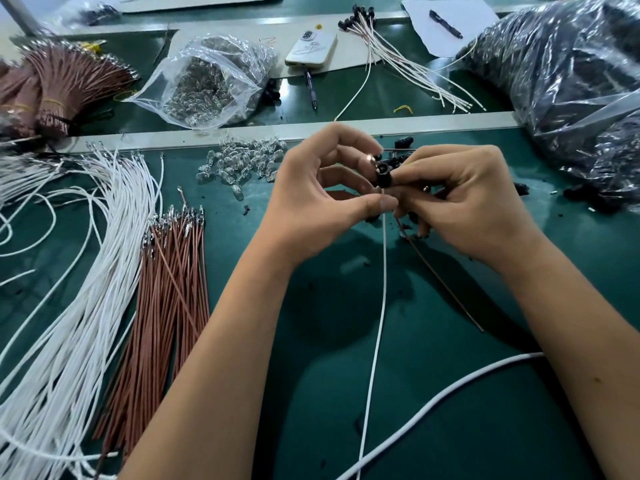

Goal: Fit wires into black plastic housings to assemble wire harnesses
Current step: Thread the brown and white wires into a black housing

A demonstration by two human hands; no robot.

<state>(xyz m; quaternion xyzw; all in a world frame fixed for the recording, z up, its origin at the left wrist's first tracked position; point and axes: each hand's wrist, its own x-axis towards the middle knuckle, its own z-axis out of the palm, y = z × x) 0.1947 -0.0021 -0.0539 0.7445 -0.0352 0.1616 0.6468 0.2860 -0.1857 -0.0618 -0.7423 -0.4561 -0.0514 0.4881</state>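
On the green tabletop (450, 393), an open clear bag (207, 81) holds small glass bulbs, and a large clear bag (568, 84) at the far right is packed with dark parts. Above the tabletop's middle, the right hand (464, 206) curls its grip around a black housing (383, 174). The left hand (322, 199) pinches a white wire (379, 306) just below it, while a brown wire (446, 285) trails from under the right hand.

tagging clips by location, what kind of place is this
Likely a small wire-harness assembly bench in a workshop or factory: loose white wires and brown wires lie on a green mat, beside a bag of black housings.
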